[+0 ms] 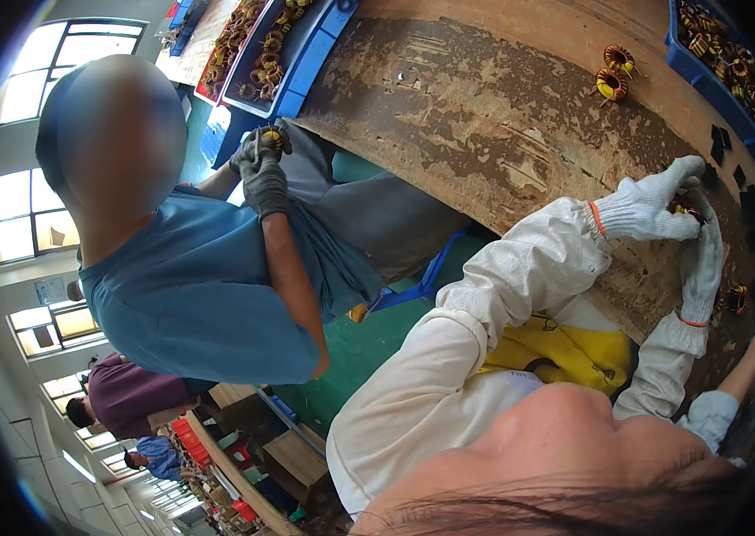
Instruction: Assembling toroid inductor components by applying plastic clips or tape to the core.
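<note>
Our left hand (650,210) and our right hand (704,261), both in white knit gloves with orange cuffs, pinch one small yellow-and-dark wire ring (684,210) over the brown wooden counter (484,116). We count three loose wire rings (611,85) there: two close together near the full blue plastic tray (706,76), one beside our right cuff. The yellow cloth (556,353) has dark print too small for us to read.

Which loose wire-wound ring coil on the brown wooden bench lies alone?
The orange coil beside the white-gloved right hand; the other two coils lie close together.
</note>
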`<control>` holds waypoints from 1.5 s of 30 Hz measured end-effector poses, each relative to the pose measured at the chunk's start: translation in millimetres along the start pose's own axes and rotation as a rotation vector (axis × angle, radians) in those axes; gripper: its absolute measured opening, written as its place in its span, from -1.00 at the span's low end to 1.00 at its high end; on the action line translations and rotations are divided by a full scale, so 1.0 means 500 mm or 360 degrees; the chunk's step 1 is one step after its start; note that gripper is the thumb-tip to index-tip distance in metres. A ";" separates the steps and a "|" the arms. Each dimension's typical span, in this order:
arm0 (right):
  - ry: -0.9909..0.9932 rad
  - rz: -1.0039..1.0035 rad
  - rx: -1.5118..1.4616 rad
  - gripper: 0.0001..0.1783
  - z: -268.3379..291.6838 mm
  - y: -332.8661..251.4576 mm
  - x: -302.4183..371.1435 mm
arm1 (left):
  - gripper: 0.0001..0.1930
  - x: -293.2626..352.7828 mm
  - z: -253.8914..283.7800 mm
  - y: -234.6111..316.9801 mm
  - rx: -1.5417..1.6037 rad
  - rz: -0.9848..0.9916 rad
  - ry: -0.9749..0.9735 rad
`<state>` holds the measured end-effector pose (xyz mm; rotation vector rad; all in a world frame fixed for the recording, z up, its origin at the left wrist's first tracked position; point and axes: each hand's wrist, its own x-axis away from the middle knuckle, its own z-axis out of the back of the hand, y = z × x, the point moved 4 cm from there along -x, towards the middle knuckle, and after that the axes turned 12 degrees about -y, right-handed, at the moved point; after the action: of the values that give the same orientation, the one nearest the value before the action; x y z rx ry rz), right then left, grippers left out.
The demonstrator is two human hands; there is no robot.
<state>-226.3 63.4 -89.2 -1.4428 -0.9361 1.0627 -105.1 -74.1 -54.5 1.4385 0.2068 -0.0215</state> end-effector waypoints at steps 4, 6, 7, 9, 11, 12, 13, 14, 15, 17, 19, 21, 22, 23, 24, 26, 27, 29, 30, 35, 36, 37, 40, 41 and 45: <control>0.0023 -0.0015 0.0023 -0.38 -0.009 -0.015 0.002 | -0.01 -0.001 -0.001 0.013 0.0005 0.0036 -0.0081; -0.0008 -0.0035 -0.0052 -0.39 -0.014 -0.018 0.004 | 0.00 -0.001 -0.004 0.004 -0.0065 0.0077 -0.0083; -0.0039 -0.0052 -0.0131 -0.40 -0.019 -0.014 0.002 | 0.02 0.000 -0.005 -0.004 -0.0059 0.0065 -0.0032; -0.0083 -0.0003 -0.0188 -0.40 -0.020 -0.009 -0.003 | 0.04 0.001 -0.005 -0.008 -0.0051 0.0055 0.0017; -0.0116 0.0040 -0.0235 -0.41 -0.012 -0.007 0.000 | 0.08 -0.005 -0.007 -0.002 0.0019 0.0166 0.0064; -0.0055 0.0025 -0.0172 -0.41 -0.006 -0.006 0.002 | 0.08 -0.006 -0.005 0.006 0.0019 0.0172 0.0065; 0.0006 0.0009 -0.0110 -0.42 -0.003 -0.007 0.004 | 0.09 -0.004 -0.005 0.012 0.0148 0.0270 0.0052; 0.0005 0.0006 -0.0116 -0.42 -0.006 -0.010 0.010 | 0.10 -0.002 -0.007 0.013 0.0277 0.0368 0.0039; 0.0040 -0.0041 -0.0244 -0.42 -0.019 -0.018 0.012 | 0.10 0.000 -0.007 0.013 0.0270 0.0377 0.0045; 0.0067 -0.0089 -0.0385 -0.43 -0.022 -0.013 0.005 | 0.10 0.000 -0.007 0.010 0.0217 0.0353 0.0068; 0.0049 -0.0126 -0.0329 -0.42 -0.008 -0.002 0.009 | 0.09 0.000 -0.009 0.003 0.0216 0.0356 0.0103; 0.0070 -0.0152 -0.0274 -0.41 -0.003 -0.007 0.011 | 0.07 -0.001 -0.008 0.004 0.0208 0.0343 0.0131; 0.0094 -0.0166 -0.0208 -0.41 -0.001 -0.014 0.011 | 0.08 -0.004 -0.011 0.010 0.0277 0.0305 0.0099; 0.0097 -0.0162 -0.0204 -0.41 0.000 -0.022 0.015 | 0.08 -0.007 -0.015 0.016 0.0345 0.0266 0.0067; 0.0071 -0.0100 -0.0091 -0.40 -0.008 -0.024 0.014 | 0.08 -0.001 -0.011 0.014 0.0322 0.0279 0.0087; 0.0029 -0.0023 0.0002 -0.40 -0.018 -0.022 0.008 | 0.08 0.000 -0.010 0.000 0.0229 0.0249 0.0095; 0.0048 -0.0066 -0.0089 -0.40 -0.015 -0.021 0.011 | 0.07 -0.003 -0.013 -0.002 0.0164 0.0208 0.0120; 0.0063 -0.0107 -0.0179 -0.41 -0.010 -0.014 0.012 | 0.07 -0.004 -0.013 -0.011 0.0170 0.0217 0.0120; 0.0085 -0.0095 -0.0214 -0.42 -0.005 -0.008 0.015 | 0.07 -0.007 -0.015 -0.010 0.0182 0.0225 0.0106; 0.0065 -0.0015 -0.0338 -0.46 -0.016 -0.015 0.012 | 0.08 -0.005 -0.010 -0.010 0.0203 0.0162 0.0066; 0.0084 -0.0014 -0.0374 -0.47 -0.014 -0.016 0.013 | 0.06 -0.006 -0.010 -0.009 0.0170 0.0143 0.0087; 0.0103 -0.0013 -0.0410 -0.48 -0.011 -0.015 0.014 | 0.06 -0.007 -0.011 -0.008 0.0173 0.0142 0.0080; 0.0033 0.0102 -0.0327 -0.46 0.006 -0.008 0.016 | -0.01 -0.005 -0.008 0.007 0.0160 0.0180 0.0060; 0.0038 0.0099 -0.0324 -0.46 0.013 -0.002 0.018 | -0.06 -0.005 -0.006 0.011 0.0064 0.0356 0.0004; 0.0046 0.0208 -0.0188 -0.47 0.006 -0.018 0.017 | -0.15 -0.004 -0.001 0.007 -0.0036 0.0700 -0.0097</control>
<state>-226.6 73.7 -81.3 -1.6313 -0.9069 1.0938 -106.6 -73.2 -50.9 1.4322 -0.1616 0.2950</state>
